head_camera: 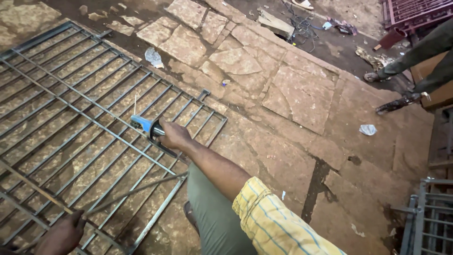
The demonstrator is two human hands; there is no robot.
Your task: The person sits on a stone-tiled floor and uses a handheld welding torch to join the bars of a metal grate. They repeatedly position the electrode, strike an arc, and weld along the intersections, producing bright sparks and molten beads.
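Cracked stone paving (302, 94), outdoor yard. Metal grille (80, 137) lies flat on it, under both hands. Right hand (175, 136) — closed around the handle of a blue-tipped tool (147, 125), tip at a bar just ahead. Left hand (61, 236) — fingers resting on the near frame; grip unclear. Progress not discernible; no finished marks visible. Another person's legs (415, 71) far beyond the right hand.

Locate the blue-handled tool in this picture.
In the head view, left of centre, the blue-handled tool is gripped in the right hand, held over the metal grille lying on the stone floor.
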